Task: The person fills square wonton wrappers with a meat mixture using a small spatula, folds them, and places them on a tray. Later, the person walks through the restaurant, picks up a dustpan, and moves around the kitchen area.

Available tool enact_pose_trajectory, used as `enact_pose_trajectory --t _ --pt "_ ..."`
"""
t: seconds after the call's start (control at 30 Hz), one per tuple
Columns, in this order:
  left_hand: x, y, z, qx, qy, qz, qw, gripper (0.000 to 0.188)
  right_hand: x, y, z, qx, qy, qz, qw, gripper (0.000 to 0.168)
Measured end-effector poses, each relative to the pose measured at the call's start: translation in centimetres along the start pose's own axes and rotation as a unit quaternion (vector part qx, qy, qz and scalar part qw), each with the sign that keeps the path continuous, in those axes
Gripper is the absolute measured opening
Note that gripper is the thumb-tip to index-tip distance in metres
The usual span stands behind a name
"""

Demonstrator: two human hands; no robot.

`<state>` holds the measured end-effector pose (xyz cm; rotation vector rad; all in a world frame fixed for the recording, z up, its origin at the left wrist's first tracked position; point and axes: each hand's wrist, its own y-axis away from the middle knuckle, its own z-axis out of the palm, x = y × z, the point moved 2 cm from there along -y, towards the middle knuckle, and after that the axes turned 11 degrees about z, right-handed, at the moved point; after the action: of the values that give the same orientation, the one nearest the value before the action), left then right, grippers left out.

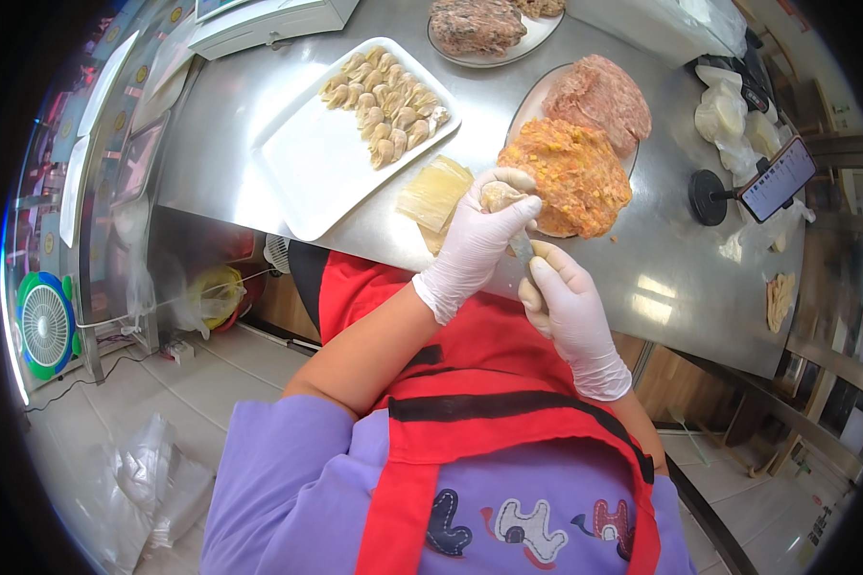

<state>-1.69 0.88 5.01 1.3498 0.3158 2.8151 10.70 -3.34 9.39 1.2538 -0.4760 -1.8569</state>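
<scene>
My gloved left hand pinches a folded wonton between thumb and fingers. Just below it, my gloved right hand grips a small flat metal spatula whose tip is partly hidden by the left hand. Beside my left hand lies a stack of pale yellow dough wrappers on the steel table. A mound of orange minced filling sits on a plate right behind my hands, with pink minced meat touching it. Rows of folded wontons fill one end of a white tray to the left.
Another plate with darker mince stands at the far edge. On the right are a phone on a round-based stand and plastic bags. A white drawer unit is at the back left. The table's near edge meets my red apron.
</scene>
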Motion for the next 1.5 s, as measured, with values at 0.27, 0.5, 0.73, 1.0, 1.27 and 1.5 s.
enact_pose_trajectory --t 0.27,0.5,0.73,1.0,1.27,1.5 --pt "1.4 -1.3 -2.7 -0.029 0.012 -0.121 0.992 0.015 1.4 -2.9 0.6 0.019 0.084 -0.038 0.996 0.028" --pt "8.2 -6.3 -13.3 0.06 -0.226 0.085 0.969 0.017 3.2 -3.4 -3.0 0.011 0.237 -0.002 0.972 0.027" --pt "10.7 -10.8 -19.5 -0.037 -0.782 0.124 0.61 0.023 3.8 -2.3 -4.0 0.041 0.258 0.026 0.965 0.028" --pt "9.9 -10.4 -18.5 -0.079 -0.803 0.178 0.563 0.034 3.6 -1.8 -5.3 0.062 0.247 0.022 0.967 0.028" --pt "8.1 -8.0 -17.6 -0.042 -0.746 0.232 0.623 0.032 3.5 -1.8 -6.5 0.072 0.217 0.005 0.973 0.026" --pt "4.1 -3.7 -10.3 -0.252 -0.722 0.233 0.601 0.015 2.5 -0.2 -7.4 0.106 0.194 -0.019 0.975 0.023"
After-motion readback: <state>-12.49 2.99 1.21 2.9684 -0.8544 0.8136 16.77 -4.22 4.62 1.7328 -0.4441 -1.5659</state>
